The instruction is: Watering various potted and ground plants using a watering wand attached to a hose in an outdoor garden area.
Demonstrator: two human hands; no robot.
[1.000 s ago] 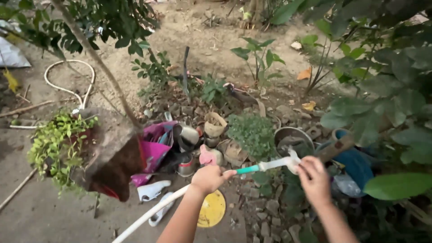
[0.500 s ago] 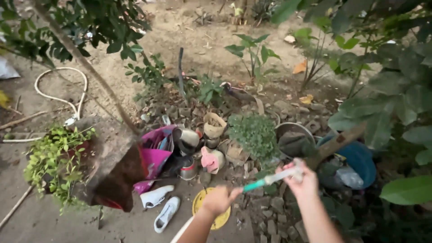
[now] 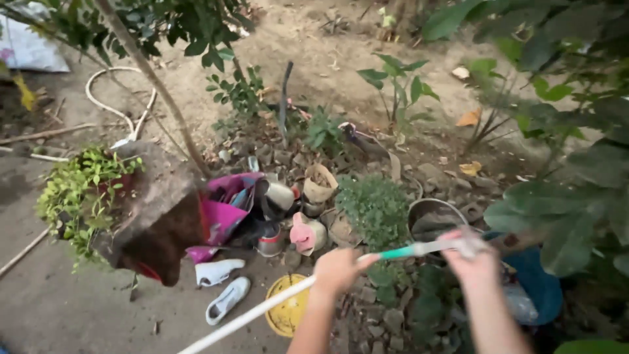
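1. In the head view, a white garden hose [image 3: 255, 313] is being held by both hands above a cluttered bed of stones and pots; it is being run from the lower left edge of the picture up to the right.
2. The left hand [image 3: 339, 269] is being kept closed around the hose just behind its teal collar [image 3: 397, 252]. The right hand [image 3: 473, 255] is being kept wrapped about the pale nozzle end [image 3: 438, 246], though it is blurred and its fingers cannot be made out singly.
3. The hose is being judged light and bendy along its length, probably slippery if wet, with the nozzle fitting stiffer; the firmest hold is being offered at the collar and nozzle, where the hands already are.
4. Below the hands, two white shoes [image 3: 223, 287] are being seen lying on the bare ground, just beside one yellow round lid [image 3: 287, 311].
5. One metal basin [image 3: 434, 217] and one blue tub [image 3: 541, 280] are being seen to the right, partly hidden by leaves.
6. One hanging pot with small green leaves [image 3: 82, 190] is being seen at the left, well apart from the hands.
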